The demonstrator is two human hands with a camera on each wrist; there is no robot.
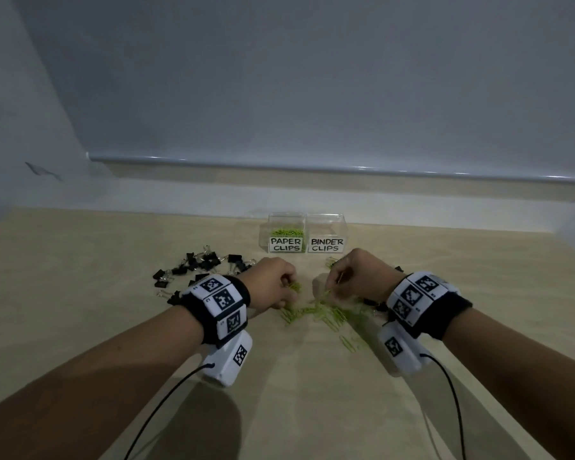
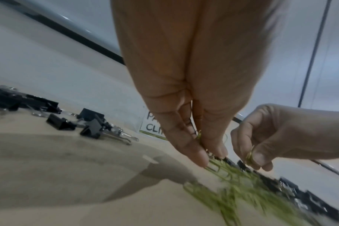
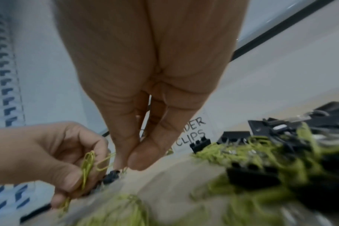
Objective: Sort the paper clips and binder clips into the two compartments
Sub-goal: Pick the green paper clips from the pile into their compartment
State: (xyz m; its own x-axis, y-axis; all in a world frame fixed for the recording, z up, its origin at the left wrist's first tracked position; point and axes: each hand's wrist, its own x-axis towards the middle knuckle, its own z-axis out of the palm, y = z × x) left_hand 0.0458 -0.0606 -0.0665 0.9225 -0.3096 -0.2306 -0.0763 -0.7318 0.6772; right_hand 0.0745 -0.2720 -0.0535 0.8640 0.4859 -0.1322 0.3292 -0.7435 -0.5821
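A loose heap of green paper clips lies mid-table, and both hands hover over it. My left hand pinches a small bunch of green paper clips between thumb and curled fingers. My right hand pinches a green paper clip at its fingertips. Black binder clips are scattered to the left of my left hand. More binder clips lie tangled with green ones by my right hand. At the back stand two clear compartments: PAPER CLIPS with green clips inside, and BINDER CLIPS, which looks empty.
The beige table meets a pale wall just behind the compartments. Wrist camera units with black cables hang under both forearms. Bare tabletop stretches in front of the clip heap and to the far right.
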